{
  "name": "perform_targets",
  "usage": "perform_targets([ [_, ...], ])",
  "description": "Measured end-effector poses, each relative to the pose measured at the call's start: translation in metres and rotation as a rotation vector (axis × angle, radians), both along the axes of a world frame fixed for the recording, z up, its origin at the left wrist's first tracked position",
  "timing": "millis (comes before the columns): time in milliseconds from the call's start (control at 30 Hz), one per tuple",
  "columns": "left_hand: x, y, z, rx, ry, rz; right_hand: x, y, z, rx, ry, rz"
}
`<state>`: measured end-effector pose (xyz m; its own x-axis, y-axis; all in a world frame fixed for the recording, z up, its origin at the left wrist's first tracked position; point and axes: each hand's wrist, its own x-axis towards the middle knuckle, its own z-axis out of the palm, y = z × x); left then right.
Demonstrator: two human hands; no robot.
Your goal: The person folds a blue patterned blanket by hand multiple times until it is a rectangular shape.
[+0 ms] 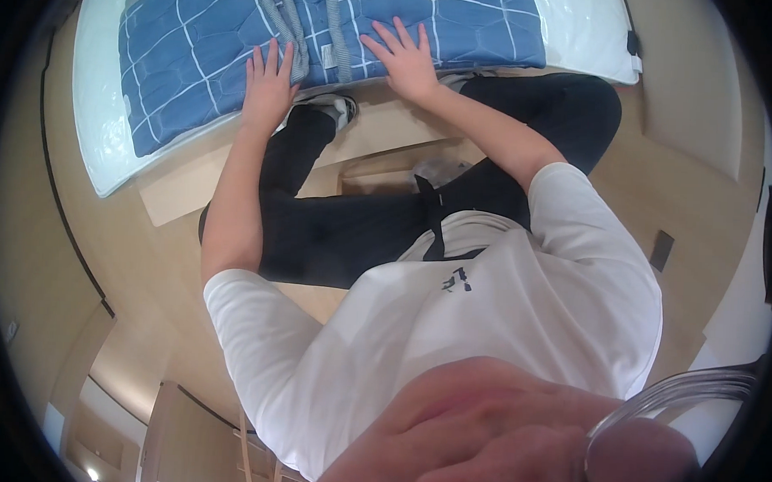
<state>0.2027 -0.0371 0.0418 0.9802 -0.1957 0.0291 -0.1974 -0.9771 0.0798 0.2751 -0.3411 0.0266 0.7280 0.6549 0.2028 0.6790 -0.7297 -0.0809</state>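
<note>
A folded blue quilted pad (pixel 204 62) with white grid lines lies before me. Several grey ribbed bands (pixel 337 22) cross its middle, and a small white label (pixel 328 56) shows beside one. Under the pad spreads a glossy, translucent plastic bag (pixel 100 116), which reaches out past both ends. My left hand (pixel 267 87) rests palm down on the near edge of the pad, its fingers next to a ribbed band. Farther right, my right hand (pixel 410 60) presses flat on the quilted cloth with fingers apart. Neither hand grips anything. The pad's far edge runs out of view.
My bent legs (pixel 348 236) in black trousers sit close to the near edge. Below the bag is a wooden board (pixel 390 120), with an open compartment (pixel 369 180) holding a clear plastic bag (pixel 436 171). A beige padded panel (pixel 693 111) stands at right.
</note>
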Motion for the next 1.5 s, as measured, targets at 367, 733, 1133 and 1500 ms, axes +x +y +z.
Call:
perform_targets([
  [367, 0.001, -0.027, 0.024, 0.028, 0.02, -0.073, 0.047, -0.042, 0.063, 0.102, 0.15, 0.136],
  [733, 0.004, -0.046, 0.004, 0.333, 0.148, -0.008, 0.218, -0.297, 0.031, 0.474, 1.003, -0.539],
  [1133, 0.082, -0.22, 0.022, 0.386, -0.022, -0.114, 0.289, -0.463, 0.129, 0.661, 0.705, -0.744],
  [1500, 0.078, -0.371, 0.023, -0.133, -0.11, -0.199, 0.171, -0.19, 0.423, 0.816, 0.597, -0.639],
])
